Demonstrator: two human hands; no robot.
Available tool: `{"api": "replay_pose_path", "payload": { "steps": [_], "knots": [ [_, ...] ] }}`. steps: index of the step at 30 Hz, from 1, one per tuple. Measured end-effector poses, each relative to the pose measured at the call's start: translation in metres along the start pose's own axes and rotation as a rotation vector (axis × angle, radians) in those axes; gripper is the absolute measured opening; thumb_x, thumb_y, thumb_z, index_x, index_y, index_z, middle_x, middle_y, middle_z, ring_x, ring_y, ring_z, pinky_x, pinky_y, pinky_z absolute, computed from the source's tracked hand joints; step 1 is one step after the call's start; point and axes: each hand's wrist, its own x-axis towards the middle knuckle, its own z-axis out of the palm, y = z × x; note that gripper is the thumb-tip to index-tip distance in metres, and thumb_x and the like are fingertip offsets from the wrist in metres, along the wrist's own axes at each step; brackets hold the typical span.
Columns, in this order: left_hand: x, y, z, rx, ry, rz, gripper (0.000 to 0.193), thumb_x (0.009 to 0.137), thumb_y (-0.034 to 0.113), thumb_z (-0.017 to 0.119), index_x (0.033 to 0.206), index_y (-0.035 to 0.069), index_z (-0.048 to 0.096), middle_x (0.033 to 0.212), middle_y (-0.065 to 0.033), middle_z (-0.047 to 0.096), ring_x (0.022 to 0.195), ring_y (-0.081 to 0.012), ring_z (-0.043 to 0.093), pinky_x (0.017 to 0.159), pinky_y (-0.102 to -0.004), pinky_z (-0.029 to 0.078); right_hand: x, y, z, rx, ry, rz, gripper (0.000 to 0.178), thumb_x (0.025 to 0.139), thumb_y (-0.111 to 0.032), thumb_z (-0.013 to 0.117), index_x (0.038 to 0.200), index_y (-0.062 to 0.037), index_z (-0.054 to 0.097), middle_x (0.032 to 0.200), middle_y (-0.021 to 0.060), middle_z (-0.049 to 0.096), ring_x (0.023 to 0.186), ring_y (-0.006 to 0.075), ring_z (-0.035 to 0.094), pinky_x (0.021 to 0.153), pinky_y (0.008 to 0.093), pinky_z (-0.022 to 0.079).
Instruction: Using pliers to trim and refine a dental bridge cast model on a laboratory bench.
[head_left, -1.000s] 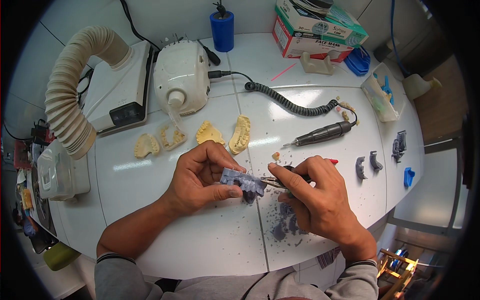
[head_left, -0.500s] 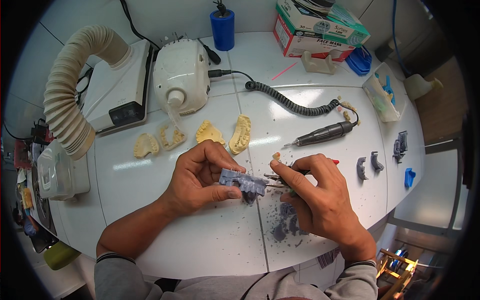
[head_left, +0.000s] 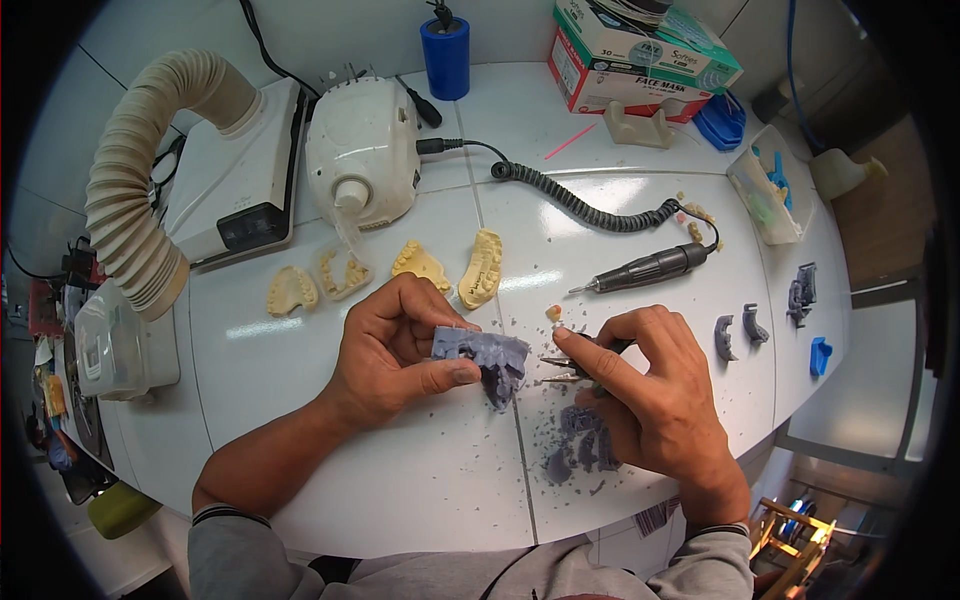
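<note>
My left hand pinches a grey-purple dental model by its left end, thumb in front and fingers behind. A darker lump of the same material hangs from the model's underside. Held in my right hand is a pair of pliers, its thin metal jaws parted and pointing left, a short gap away from the model. My palm and fingers hide most of the handles. Beneath that hand lie broken grey pieces, with crumbs scattered across the white table.
Several yellowish dental casts stand beyond my left hand. A black rotary handpiece lies at the far right, its coiled cord running to a white control unit. Grey curved pieces sit to the right, near a small blue part. A ribbed hose arches at left.
The pliers have come away from the model toward the right, and their jaws have spread wider. My left hand has tilted the model slightly.
</note>
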Motion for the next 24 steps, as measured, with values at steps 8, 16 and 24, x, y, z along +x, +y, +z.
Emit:
{"api": "replay_pose_path", "payload": {
  "steps": [8,16,24],
  "knots": [
    [-0.002,0.001,0.004,0.015,-0.056,-0.014,0.037,0.084,-0.004,0.087,0.108,0.003,0.061,0.108,-0.0115,0.067,0.105,-0.0156,0.072,0.099,-0.0332,0.063,0.004,-0.004,0.013,0.055,0.078,0.011,0.06,0.081,-0.015,0.085,0.139,-0.0091,0.069,0.098,0.009,0.059,0.088,0.0253,0.056,0.075,0.0396,0.043],
    [-0.001,0.002,0.003,0.022,-0.066,-0.015,0.037,0.084,-0.004,0.088,0.108,0.003,0.061,0.108,-0.0117,0.067,0.105,-0.0158,0.072,0.098,-0.0329,0.063,0.004,-0.004,0.014,0.112,0.046,0.019,0.056,0.084,-0.014,0.083,0.138,-0.0076,0.07,0.088,0.0049,0.057,0.08,0.0227,0.055,0.07,0.0373,0.041],
    [-0.001,0.001,0.003,-0.008,-0.068,-0.011,0.036,0.084,-0.004,0.087,0.107,0.003,0.061,0.108,-0.0122,0.067,0.105,-0.0156,0.072,0.098,-0.0321,0.063,0.005,-0.005,0.015,0.137,0.034,0.004,0.053,0.085,-0.015,0.082,0.136,-0.0069,0.07,0.087,0.0049,0.058,0.079,0.0224,0.056,0.069,0.0372,0.042]
  ]
}}
